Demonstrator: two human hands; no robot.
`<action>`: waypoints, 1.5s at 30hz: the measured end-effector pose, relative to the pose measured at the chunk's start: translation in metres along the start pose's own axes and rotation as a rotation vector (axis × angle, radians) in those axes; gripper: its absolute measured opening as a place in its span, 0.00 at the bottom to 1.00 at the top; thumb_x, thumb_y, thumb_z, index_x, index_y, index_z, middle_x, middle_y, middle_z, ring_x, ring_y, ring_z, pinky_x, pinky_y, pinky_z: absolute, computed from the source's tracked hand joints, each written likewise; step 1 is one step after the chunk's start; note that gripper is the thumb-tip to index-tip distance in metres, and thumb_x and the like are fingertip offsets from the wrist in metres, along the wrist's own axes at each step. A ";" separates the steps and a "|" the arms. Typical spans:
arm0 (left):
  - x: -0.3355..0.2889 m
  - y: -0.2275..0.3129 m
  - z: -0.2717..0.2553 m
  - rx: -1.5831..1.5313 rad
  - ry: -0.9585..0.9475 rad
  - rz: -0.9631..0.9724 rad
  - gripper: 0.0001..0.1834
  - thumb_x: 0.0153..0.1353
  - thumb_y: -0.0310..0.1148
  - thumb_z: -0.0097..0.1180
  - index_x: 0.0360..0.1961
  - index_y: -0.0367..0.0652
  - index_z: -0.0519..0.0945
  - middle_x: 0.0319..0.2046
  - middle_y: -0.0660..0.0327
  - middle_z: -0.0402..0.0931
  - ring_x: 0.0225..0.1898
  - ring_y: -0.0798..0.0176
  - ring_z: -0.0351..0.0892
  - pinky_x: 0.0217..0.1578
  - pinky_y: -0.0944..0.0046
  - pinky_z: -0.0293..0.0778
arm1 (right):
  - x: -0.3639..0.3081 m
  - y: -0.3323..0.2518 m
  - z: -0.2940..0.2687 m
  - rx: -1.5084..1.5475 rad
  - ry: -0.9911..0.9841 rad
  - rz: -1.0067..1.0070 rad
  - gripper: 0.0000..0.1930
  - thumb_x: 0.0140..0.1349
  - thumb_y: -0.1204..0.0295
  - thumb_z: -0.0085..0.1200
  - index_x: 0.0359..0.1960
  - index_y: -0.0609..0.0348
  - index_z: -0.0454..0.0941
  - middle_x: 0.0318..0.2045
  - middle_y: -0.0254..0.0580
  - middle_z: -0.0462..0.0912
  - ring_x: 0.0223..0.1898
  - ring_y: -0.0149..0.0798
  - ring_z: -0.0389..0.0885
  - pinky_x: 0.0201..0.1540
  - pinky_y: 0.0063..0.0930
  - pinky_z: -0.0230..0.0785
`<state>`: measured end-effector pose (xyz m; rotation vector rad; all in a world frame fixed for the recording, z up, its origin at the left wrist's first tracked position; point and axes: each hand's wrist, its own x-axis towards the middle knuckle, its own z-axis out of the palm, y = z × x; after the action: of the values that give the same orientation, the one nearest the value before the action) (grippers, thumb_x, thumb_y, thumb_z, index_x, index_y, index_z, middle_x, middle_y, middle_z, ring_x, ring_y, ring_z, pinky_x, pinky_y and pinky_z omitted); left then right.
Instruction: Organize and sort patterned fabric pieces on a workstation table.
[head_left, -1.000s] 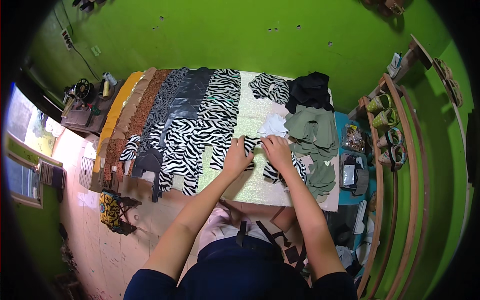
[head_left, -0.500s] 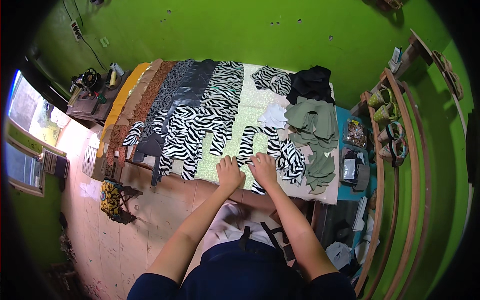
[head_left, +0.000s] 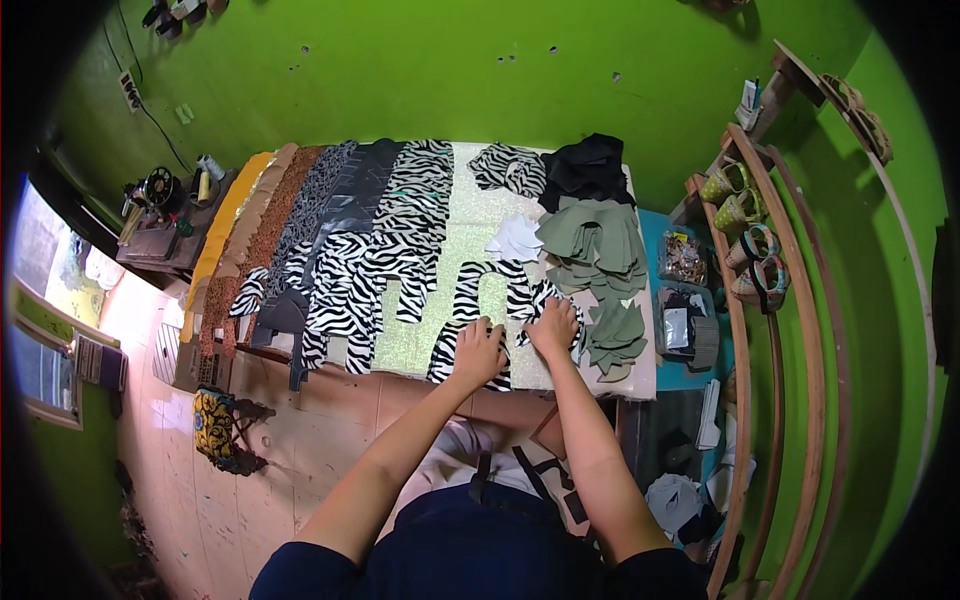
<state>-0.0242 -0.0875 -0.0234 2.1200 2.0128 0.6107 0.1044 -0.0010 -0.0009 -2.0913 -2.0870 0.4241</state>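
My left hand (head_left: 481, 352) lies with fingers stretched out on a zebra-print cut piece (head_left: 446, 350) at the table's front edge. Just beyond it, a U-shaped zebra-print piece (head_left: 492, 268) rests on the pale, glittery table cover (head_left: 405, 340). My right hand (head_left: 553, 328) is spread over a loose pile of zebra-print pieces (head_left: 545, 291) to the right, and its palm hides part of that pile. Left of my hands, more zebra-print pieces (head_left: 345, 290) overlap in a broad layer.
Rows of grey (head_left: 318, 215), brown (head_left: 265, 235) and yellow (head_left: 235, 215) pieces cover the table's left side. Olive-green pieces (head_left: 600, 245), black cloth (head_left: 590, 170) and white pieces (head_left: 515, 237) lie at right. A wooden shoe rack (head_left: 800, 300) stands right; a patterned stool (head_left: 213, 428) stands left.
My hands have moved apart: the right has gone right onto the zebra-print pile, while the left now lies on a zebra-print piece spread at the front edge. The whole view has shifted slightly.
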 end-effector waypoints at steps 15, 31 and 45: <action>0.031 0.016 0.008 -0.792 -0.148 -0.110 0.30 0.48 0.32 0.56 0.54 0.37 0.63 0.44 0.49 0.70 0.44 0.55 0.72 0.44 0.61 0.68 | -0.010 0.024 -0.006 0.879 -0.137 -0.302 0.09 0.47 0.71 0.57 0.27 0.62 0.72 0.26 0.40 0.75 0.29 0.33 0.73 0.34 0.23 0.66; 0.032 0.013 -0.013 -1.484 -0.401 -0.640 0.20 0.63 0.39 0.44 0.51 0.38 0.66 0.36 0.61 0.71 0.32 0.70 0.73 0.32 0.73 0.71 | -0.026 0.033 -0.008 0.971 -0.389 -0.260 0.19 0.48 0.72 0.61 0.41 0.58 0.69 0.36 0.34 0.71 0.32 0.27 0.72 0.34 0.20 0.65; 0.030 0.023 -0.023 -1.305 -0.239 -0.499 0.26 0.60 0.36 0.49 0.57 0.36 0.60 0.49 0.56 0.65 0.45 0.67 0.70 0.38 0.71 0.70 | -0.017 0.047 -0.025 1.235 -0.153 -0.004 0.12 0.60 0.69 0.46 0.43 0.60 0.69 0.23 0.30 0.72 0.22 0.21 0.67 0.23 0.14 0.60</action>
<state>-0.0120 -0.0638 0.0112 0.8322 1.2539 1.0695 0.1568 -0.0162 0.0103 -1.2821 -1.2329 1.4249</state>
